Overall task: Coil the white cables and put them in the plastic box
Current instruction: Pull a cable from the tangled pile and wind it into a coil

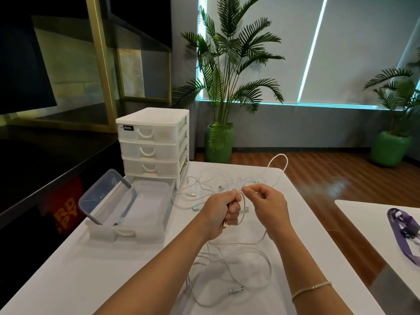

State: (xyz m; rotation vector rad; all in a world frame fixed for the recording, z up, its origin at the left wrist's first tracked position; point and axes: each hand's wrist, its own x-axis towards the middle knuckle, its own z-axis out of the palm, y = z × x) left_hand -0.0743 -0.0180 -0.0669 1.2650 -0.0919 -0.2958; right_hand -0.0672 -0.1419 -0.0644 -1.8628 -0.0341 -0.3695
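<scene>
My left hand [223, 210] is closed in a fist around a small loop of white cable [242, 209], with a gold plug [225, 224] sticking out below the curled fingers. My right hand [268, 204] pinches the same cable between thumb and forefinger, just beside the left thumb, the other fingers loosely curled. Both hands are raised over the white table [113, 269]. From the loop the cable runs down to the tabletop, where it lies in wide slack curves near my forearms, ending in a silver plug [236, 290]; whether those curves belong to one cable or two I cannot tell. More cables [218, 180] lie tangled on the table beyond my hands, one arc rising off the far edge. A thin bracelet [311, 288] circles my right wrist.

To the left stands a white drawer unit [154, 142] with three drawers closed. Its bottom drawer [145, 226] is pulled out toward me. In it a clear plastic box [154, 201] lies open, and its lid [106, 194] leans tilted against the drawer's left side. A purple strap [406, 233] rests on a second table [354, 208] at right. Two potted palms [227, 71] stand by the far wall.
</scene>
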